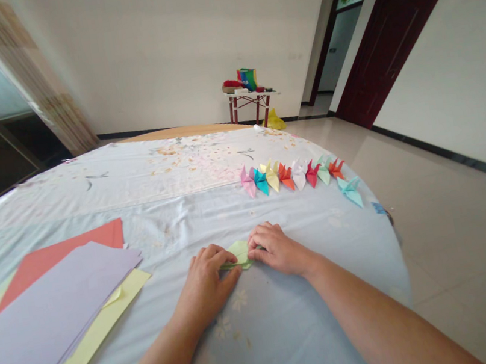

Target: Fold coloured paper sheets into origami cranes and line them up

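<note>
A small folded piece of light green paper (pixel 240 253) lies on the pale blue tablecloth (pixel 291 321) in front of me. My left hand (pixel 206 275) presses on its left side with curled fingers pinching the edge. My right hand (pixel 275 248) holds its right side, fingertips closed on the paper. Both hands rest on the cloth.
A row of several coloured paper cranes (pixel 292 176) stands beyond my hands, with one light blue crane (pixel 351 191) apart at the right. Stacked sheets, lilac (pixel 52 308), red (pixel 65 250) and yellow (pixel 96 331), lie at the left. The table edge curves at the right. A small red-legged table (pixel 249 99) stands by the far wall.
</note>
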Available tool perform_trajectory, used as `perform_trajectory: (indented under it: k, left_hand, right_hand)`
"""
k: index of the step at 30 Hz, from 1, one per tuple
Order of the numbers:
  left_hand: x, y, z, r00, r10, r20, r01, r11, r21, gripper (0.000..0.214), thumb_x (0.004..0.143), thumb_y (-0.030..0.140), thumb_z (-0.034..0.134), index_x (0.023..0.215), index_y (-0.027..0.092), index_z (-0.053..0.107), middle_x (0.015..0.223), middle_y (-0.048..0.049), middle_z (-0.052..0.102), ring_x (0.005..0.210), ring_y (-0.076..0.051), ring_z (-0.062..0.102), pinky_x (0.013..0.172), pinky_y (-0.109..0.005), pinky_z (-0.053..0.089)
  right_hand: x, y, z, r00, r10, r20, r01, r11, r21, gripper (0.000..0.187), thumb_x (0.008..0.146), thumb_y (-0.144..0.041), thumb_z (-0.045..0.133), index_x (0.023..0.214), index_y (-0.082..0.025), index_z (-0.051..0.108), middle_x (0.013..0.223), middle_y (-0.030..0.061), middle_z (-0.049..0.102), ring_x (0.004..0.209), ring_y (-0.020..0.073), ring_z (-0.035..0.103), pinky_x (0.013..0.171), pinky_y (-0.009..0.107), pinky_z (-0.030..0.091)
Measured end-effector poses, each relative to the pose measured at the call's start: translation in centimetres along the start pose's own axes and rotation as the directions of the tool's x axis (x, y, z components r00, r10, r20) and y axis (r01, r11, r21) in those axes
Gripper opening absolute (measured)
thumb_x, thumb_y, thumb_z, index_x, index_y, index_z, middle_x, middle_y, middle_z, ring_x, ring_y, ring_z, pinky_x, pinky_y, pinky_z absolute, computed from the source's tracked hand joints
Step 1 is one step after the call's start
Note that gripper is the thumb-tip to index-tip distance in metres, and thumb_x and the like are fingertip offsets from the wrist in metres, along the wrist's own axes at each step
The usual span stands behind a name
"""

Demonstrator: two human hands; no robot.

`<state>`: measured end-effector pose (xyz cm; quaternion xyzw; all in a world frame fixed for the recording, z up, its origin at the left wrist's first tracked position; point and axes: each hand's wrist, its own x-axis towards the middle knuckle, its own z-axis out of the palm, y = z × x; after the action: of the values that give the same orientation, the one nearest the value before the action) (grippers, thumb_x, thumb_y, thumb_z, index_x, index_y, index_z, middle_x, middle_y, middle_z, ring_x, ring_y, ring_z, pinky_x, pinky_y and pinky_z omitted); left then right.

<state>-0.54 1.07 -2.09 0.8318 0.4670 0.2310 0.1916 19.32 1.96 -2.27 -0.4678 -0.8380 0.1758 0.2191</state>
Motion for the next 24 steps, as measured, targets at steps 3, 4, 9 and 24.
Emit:
perform_trajectory:
  k: [3,4,9,24]
  left_hand:
    - [0.07,0.16,-0.06,1.000,-0.021,-0.009,0.021,0.999,-0.026,0.017,0.079,0.032,0.049,0.080,0.023,0.064,0.086,-0.0037,0.058,0.084,-0.019,0.053,0.078,-0.035,0.041]
    - [0.09,0.19,-0.06,1.000,-0.025,-0.014,0.025,0.999,-0.033,0.018,0.078,0.031,0.049,0.080,0.022,0.064,0.086,-0.0037,0.058,0.084,-0.019,0.053,0.078,-0.035,0.041]
    - [0.17,0.20,0.04,0.999,-0.034,-0.024,0.033,0.999,-0.027,0.020,0.079,0.032,0.047,0.078,0.022,0.065,0.084,-0.0039,0.057,0.082,-0.019,0.053,0.077,-0.034,0.042]
    - [0.00,0.24,0.48,0.994,-0.052,-0.100,0.053,0.999,0.012,0.019,0.079,0.031,0.048,0.075,0.021,0.063,0.086,-0.0049,0.055,0.084,-0.020,0.052,0.080,-0.037,0.042]
  right_hand:
    - [0.02,-0.05,0.02,1.000,0.005,-0.002,-0.005,1.000,-0.009,0.019,0.085,-0.035,0.051,0.078,-0.019,0.059,0.089,0.0014,0.058,0.091,0.0158,0.045,0.080,0.031,0.030]
    - [0.01,-0.07,0.02,1.000,0.005,-0.001,-0.005,1.000,-0.010,0.019,0.085,-0.035,0.052,0.078,-0.019,0.059,0.089,0.0016,0.058,0.091,0.0158,0.045,0.080,0.031,0.030]
    - [-0.13,-0.07,-0.14,1.000,-0.013,0.001,0.013,1.000,0.013,0.017,0.083,-0.034,0.054,0.078,-0.019,0.060,0.090,0.0026,0.058,0.092,0.0167,0.046,0.081,0.032,0.030]
    - [0.07,-0.34,0.64,0.999,0.021,-0.034,-0.022,0.999,-0.042,0.018,0.083,-0.035,0.055,0.075,-0.019,0.059,0.090,0.0022,0.057,0.092,0.0170,0.044,0.080,0.032,0.029]
